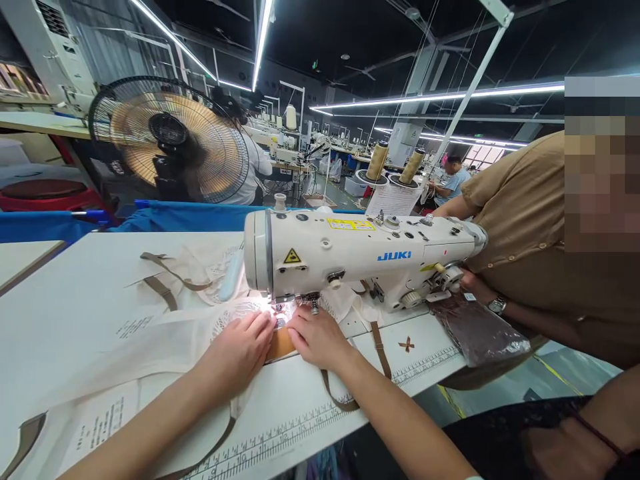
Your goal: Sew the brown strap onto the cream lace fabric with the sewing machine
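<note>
Under the needle area of a white sewing machine [310, 257] lies a cream garment [175, 337] with lace edging and brown straps [379, 350]. My left hand [237, 350] presses its closely held fingers onto the lace part, just left of the lit presser foot. On the other side, my right hand [320, 337] has its fingers bent and drawn together on the fabric by the foot; the exact grip of its fingertips is partly hidden. An orange-brown patch [281, 343] shows on the machine bed between the hands.
A small brown bow [407, 344] and a printed ruler [300, 430] are near the front edge. At right, a person in a brown shirt [525, 207] stands by a dark plastic-wrapped packet [475, 323]. A large fan [167, 140] and thread cones [377, 161] are behind.
</note>
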`<action>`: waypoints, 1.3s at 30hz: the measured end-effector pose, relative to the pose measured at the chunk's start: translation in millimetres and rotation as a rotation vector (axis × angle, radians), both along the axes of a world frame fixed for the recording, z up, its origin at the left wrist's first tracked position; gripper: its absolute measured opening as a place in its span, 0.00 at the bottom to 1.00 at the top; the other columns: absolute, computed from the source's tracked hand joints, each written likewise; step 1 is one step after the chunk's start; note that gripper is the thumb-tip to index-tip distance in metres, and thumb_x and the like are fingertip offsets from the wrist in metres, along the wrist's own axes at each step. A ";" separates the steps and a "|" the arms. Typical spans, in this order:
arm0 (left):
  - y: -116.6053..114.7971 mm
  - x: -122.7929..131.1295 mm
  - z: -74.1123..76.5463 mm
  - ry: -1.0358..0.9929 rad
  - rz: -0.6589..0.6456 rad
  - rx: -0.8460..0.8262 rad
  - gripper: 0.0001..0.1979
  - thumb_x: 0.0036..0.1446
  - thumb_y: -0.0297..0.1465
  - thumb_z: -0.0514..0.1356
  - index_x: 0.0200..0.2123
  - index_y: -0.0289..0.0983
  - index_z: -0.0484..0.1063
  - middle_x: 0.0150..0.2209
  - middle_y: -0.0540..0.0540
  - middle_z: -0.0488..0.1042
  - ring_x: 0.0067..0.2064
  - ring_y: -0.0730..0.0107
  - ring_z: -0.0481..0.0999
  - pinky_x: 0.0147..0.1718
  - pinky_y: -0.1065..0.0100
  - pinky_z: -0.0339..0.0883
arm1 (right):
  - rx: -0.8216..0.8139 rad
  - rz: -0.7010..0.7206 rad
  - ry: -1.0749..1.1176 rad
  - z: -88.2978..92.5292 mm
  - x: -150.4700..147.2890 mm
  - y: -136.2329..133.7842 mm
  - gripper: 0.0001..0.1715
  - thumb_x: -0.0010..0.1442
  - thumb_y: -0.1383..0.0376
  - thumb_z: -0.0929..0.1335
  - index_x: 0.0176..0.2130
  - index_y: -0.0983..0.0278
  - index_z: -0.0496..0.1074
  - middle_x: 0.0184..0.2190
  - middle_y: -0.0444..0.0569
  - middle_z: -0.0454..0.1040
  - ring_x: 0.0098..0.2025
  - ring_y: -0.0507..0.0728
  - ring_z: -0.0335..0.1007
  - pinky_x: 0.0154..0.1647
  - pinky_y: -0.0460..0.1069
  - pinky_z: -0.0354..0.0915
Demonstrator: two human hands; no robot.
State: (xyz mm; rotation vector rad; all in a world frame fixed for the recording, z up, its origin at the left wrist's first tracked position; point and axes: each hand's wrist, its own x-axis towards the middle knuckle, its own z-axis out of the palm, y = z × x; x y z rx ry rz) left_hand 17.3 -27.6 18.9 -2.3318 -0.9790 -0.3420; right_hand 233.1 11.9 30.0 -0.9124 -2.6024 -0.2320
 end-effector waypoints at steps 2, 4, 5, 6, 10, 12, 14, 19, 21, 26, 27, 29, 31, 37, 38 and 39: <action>-1.1 0.1 0.3 0.003 -0.001 0.005 0.19 0.65 0.24 0.51 0.51 0.24 0.77 0.46 0.33 0.78 0.47 0.49 0.76 0.40 0.56 0.73 | -0.002 0.021 0.064 -3.6 3.6 -0.2 0.09 0.68 0.70 0.65 0.35 0.64 0.73 0.37 0.50 0.75 0.40 0.56 0.69 0.49 0.50 0.63; -1.7 0.4 -0.6 -0.008 0.002 0.000 0.19 0.66 0.24 0.51 0.52 0.24 0.77 0.47 0.33 0.78 0.47 0.50 0.75 0.40 0.57 0.72 | 0.007 0.023 0.064 -3.9 4.3 -2.1 0.09 0.68 0.70 0.65 0.36 0.64 0.73 0.36 0.49 0.74 0.40 0.56 0.68 0.49 0.50 0.62; -1.8 0.6 -1.6 -0.023 0.007 -0.004 0.19 0.66 0.24 0.50 0.52 0.25 0.77 0.47 0.34 0.78 0.47 0.51 0.75 0.41 0.57 0.72 | 0.011 0.013 0.047 -3.1 3.6 -3.4 0.08 0.68 0.69 0.65 0.36 0.64 0.72 0.37 0.49 0.74 0.40 0.57 0.68 0.48 0.50 0.62; -1.7 0.9 -3.1 -0.044 0.015 -0.005 0.19 0.66 0.24 0.50 0.51 0.26 0.77 0.47 0.35 0.78 0.47 0.52 0.75 0.41 0.57 0.72 | 0.014 -0.004 0.026 -2.0 2.3 -4.8 0.08 0.68 0.69 0.64 0.37 0.64 0.72 0.37 0.50 0.74 0.40 0.57 0.68 0.47 0.50 0.62; -0.4 1.9 -9.3 -0.104 0.030 0.002 0.19 0.67 0.23 0.48 0.49 0.27 0.78 0.46 0.36 0.77 0.47 0.52 0.74 0.41 0.57 0.71 | 0.004 -0.091 -0.060 2.7 -7.0 -9.6 0.05 0.68 0.67 0.65 0.41 0.64 0.71 0.39 0.50 0.73 0.40 0.58 0.68 0.43 0.52 0.62; 0.2 1.6 -9.8 -0.097 0.017 0.012 0.19 0.67 0.23 0.48 0.50 0.27 0.77 0.46 0.36 0.77 0.48 0.51 0.74 0.42 0.56 0.70 | -0.004 -0.128 -0.087 4.1 -12.3 -10.7 0.05 0.68 0.67 0.65 0.42 0.64 0.71 0.39 0.50 0.72 0.41 0.59 0.68 0.43 0.52 0.63; 0.5 0.9 -7.8 -0.084 0.012 0.015 0.18 0.66 0.23 0.49 0.50 0.28 0.77 0.46 0.36 0.78 0.48 0.52 0.74 0.42 0.57 0.70 | -0.009 -0.139 -0.102 4.9 -16.1 -11.0 0.04 0.67 0.66 0.66 0.41 0.64 0.71 0.38 0.51 0.72 0.42 0.60 0.68 0.42 0.52 0.64; 0.2 0.6 0.3 -0.030 0.002 -0.019 0.17 0.66 0.24 0.52 0.50 0.27 0.78 0.45 0.36 0.78 0.46 0.52 0.76 0.40 0.58 0.71 | -0.016 -0.108 -0.129 6.3 -13.6 -11.4 0.04 0.67 0.67 0.65 0.42 0.63 0.70 0.38 0.51 0.71 0.42 0.60 0.69 0.41 0.52 0.64; 0.0 0.8 1.3 -0.019 0.006 0.004 0.18 0.65 0.24 0.51 0.51 0.26 0.78 0.46 0.35 0.78 0.47 0.51 0.76 0.40 0.58 0.71 | -0.027 -0.123 -0.153 6.9 -10.0 -11.9 0.05 0.67 0.67 0.64 0.42 0.63 0.70 0.40 0.50 0.72 0.41 0.59 0.70 0.42 0.53 0.64; 0.3 -1.1 -2.5 -0.028 0.007 -0.015 0.18 0.65 0.23 0.52 0.52 0.27 0.77 0.47 0.34 0.78 0.49 0.50 0.76 0.43 0.57 0.70 | -0.027 -0.151 -0.144 6.5 -7.0 -11.7 0.08 0.66 0.69 0.64 0.46 0.64 0.69 0.44 0.52 0.74 0.46 0.61 0.71 0.47 0.55 0.65; 0.4 -1.9 -3.6 -0.031 0.009 -0.031 0.19 0.65 0.23 0.53 0.53 0.28 0.77 0.48 0.34 0.78 0.50 0.50 0.75 0.44 0.57 0.69 | -0.028 -0.154 -0.138 6.2 -7.3 -11.1 0.09 0.66 0.68 0.64 0.47 0.64 0.69 0.44 0.52 0.74 0.46 0.61 0.72 0.47 0.55 0.66; 0.6 -3.6 -5.5 -0.036 0.021 -0.068 0.20 0.63 0.23 0.53 0.54 0.29 0.77 0.50 0.35 0.78 0.51 0.51 0.75 0.46 0.57 0.69 | -0.038 -0.157 -0.137 5.6 -8.3 -9.7 0.10 0.66 0.68 0.64 0.47 0.64 0.70 0.45 0.52 0.74 0.46 0.62 0.72 0.47 0.56 0.66; 0.9 -5.1 -6.9 -0.040 0.034 -0.106 0.22 0.62 0.22 0.53 0.56 0.30 0.76 0.52 0.35 0.78 0.53 0.50 0.75 0.48 0.57 0.69 | -0.050 -0.160 -0.140 5.5 -9.3 -8.6 0.09 0.66 0.67 0.64 0.47 0.65 0.70 0.46 0.52 0.74 0.47 0.62 0.71 0.48 0.56 0.67; 2.4 -7.0 -7.4 -0.078 0.036 -0.176 0.21 0.62 0.21 0.51 0.55 0.31 0.77 0.52 0.36 0.78 0.53 0.51 0.75 0.47 0.57 0.72 | -0.056 -0.140 -0.134 7.8 -19.2 -14.9 0.09 0.66 0.68 0.64 0.46 0.66 0.71 0.45 0.54 0.74 0.48 0.62 0.70 0.47 0.56 0.68; 2.9 -7.1 -7.2 -0.094 0.034 -0.195 0.20 0.63 0.22 0.51 0.53 0.32 0.78 0.51 0.36 0.78 0.53 0.51 0.75 0.48 0.56 0.73 | -0.064 -0.130 -0.124 8.3 -22.0 -16.8 0.09 0.66 0.68 0.65 0.46 0.66 0.71 0.44 0.54 0.73 0.48 0.62 0.70 0.45 0.55 0.68; 3.4 -7.0 -7.1 -0.109 0.031 -0.214 0.19 0.62 0.22 0.52 0.51 0.33 0.79 0.50 0.37 0.78 0.52 0.51 0.75 0.49 0.55 0.73 | -0.073 -0.124 -0.115 8.6 -24.7 -18.5 0.10 0.66 0.68 0.65 0.46 0.67 0.71 0.43 0.53 0.73 0.48 0.62 0.70 0.43 0.54 0.68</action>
